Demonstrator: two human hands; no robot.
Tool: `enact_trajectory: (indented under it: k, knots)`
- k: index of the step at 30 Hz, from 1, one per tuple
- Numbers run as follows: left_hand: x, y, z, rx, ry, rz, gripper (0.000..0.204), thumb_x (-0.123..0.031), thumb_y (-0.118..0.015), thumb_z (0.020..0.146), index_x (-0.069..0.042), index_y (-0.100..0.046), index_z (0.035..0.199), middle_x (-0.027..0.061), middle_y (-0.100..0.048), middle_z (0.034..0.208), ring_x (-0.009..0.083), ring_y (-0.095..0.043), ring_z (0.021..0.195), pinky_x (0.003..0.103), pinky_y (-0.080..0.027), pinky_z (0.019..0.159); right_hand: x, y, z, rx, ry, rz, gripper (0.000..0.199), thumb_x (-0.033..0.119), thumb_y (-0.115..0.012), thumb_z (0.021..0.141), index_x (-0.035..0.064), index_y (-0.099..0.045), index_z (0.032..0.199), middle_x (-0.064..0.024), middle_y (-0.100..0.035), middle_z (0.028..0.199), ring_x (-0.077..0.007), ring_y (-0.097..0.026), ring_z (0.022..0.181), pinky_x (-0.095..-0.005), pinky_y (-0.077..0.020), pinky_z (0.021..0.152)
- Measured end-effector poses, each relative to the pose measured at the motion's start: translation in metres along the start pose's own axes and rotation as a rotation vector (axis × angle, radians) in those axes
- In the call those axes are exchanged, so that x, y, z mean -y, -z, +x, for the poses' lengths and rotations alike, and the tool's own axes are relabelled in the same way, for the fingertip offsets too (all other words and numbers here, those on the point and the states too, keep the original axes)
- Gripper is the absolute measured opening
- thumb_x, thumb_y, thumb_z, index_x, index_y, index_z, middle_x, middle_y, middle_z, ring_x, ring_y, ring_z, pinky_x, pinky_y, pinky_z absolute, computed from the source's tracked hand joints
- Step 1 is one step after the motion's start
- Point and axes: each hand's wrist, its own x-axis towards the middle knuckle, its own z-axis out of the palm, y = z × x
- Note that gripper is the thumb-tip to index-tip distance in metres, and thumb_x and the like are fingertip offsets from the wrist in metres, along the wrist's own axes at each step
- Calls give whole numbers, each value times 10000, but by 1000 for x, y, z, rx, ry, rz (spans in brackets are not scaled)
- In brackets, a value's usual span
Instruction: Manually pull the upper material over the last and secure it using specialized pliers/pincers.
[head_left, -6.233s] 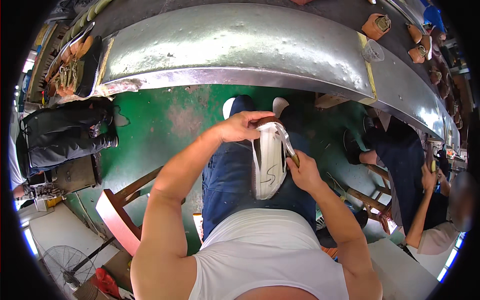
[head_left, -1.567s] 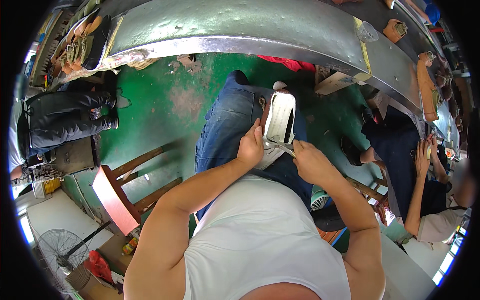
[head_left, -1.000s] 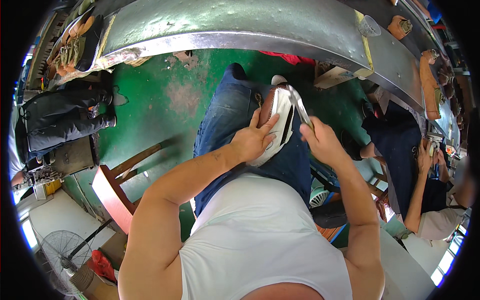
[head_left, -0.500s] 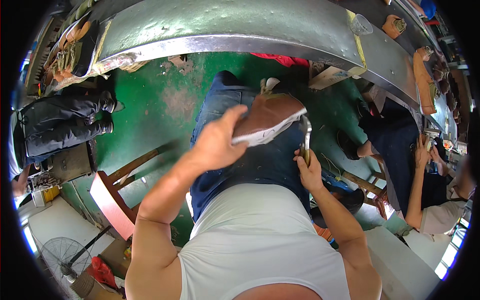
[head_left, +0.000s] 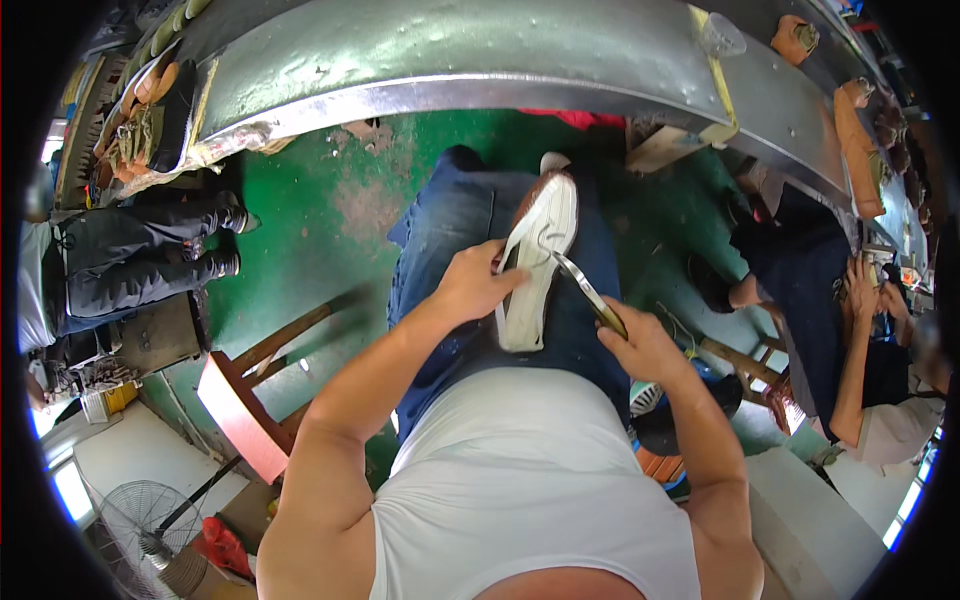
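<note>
A brown shoe [head_left: 541, 262] lies sole-up across my thighs, its pale underside facing me and a strip of brown upper showing at the toe end. My left hand [head_left: 482, 284] grips it by the left side near the middle, thumb pressed on the underside. In my right hand [head_left: 640, 341] are pincers with a curved silver head and a darker handle [head_left: 592, 291]. Their tip touches or hovers just over the middle of the underside, beside a dark curved mark; contact is hard to tell.
A metal-topped bench [head_left: 450, 50] runs across the front, with a clear plastic cup [head_left: 721, 36] and shoes [head_left: 858, 150] at its right. More shoe parts [head_left: 140, 120] lie at the left. People work on both sides. A wooden chair [head_left: 243, 415] and fan [head_left: 145, 520] stand at lower left.
The shoe has turned from brown upper showing to underside up, and now lies lengthwise on my thighs. My right hand has brought the pincers' tip in to the shoe's middle.
</note>
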Motion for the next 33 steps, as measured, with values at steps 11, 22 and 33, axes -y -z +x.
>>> enact_trajectory:
  k: [11,22,33]
  knots:
    - [-6,-39,-15,-365,-316,318,283,-235,-513,989,-22,-692,937,216,-641,738,418,-642,732,484,-519,673,61,48,47,339,-61,-338,311,257,-633,916,-34,-591,1018,-220,-665,895,-419,-645,834,-478,-503,756]
    - [38,-52,39,191,33,-1220,664,-497,-502,1013,-102,-356,1526,74,-538,1392,174,-515,1251,351,-429,1055,6,-19,59,-87,-28,-218,246,243,-631,921,4,-620,982,-250,-642,818,-453,-630,803,-510,-482,720]
    - [37,-62,41,-43,-77,-1016,615,-284,-567,1022,-97,-317,1552,63,-487,1462,161,-465,1302,298,-365,1094,11,-10,63,132,-334,414,236,207,-594,959,-23,-620,1003,-115,-652,790,-201,-652,730,-336,-527,686]
